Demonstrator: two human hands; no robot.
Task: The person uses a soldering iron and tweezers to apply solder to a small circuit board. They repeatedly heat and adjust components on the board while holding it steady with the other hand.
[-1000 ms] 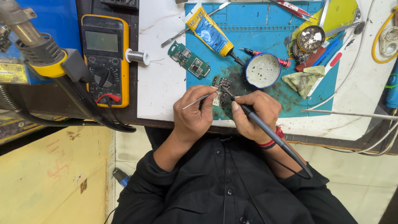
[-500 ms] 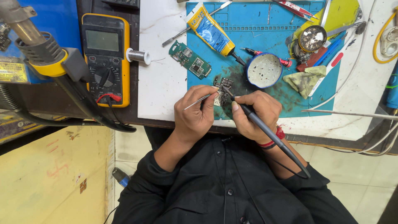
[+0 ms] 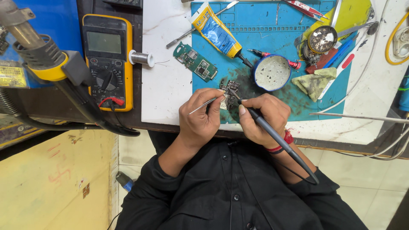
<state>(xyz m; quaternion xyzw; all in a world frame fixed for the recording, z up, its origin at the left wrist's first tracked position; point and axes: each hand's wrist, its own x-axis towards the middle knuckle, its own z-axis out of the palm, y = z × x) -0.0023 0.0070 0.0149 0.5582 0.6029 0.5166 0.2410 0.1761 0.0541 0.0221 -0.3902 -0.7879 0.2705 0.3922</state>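
Observation:
A small dark circuit board [image 3: 230,91] lies on the blue work mat [image 3: 255,42], partly hidden by my fingers. My left hand [image 3: 202,117] pinches a thin length of solder wire [image 3: 203,105] and holds its end at the board. A black soldering iron [image 3: 272,134] sits like a pen in my right hand [image 3: 262,119], its tip touching the board from the right. The iron's cable runs down over my right wrist.
A green circuit board [image 3: 195,62], a blue-and-yellow tube [image 3: 216,31] and a round blue tin [image 3: 272,72] lie on the mat. A solder spool [image 3: 142,58] and a yellow multimeter [image 3: 107,59] sit to the left. Tools, a yellow-green cloth [image 3: 314,81] and cables crowd the right.
Both hands stay at the small board; the solder wire and iron tip have shifted only slightly.

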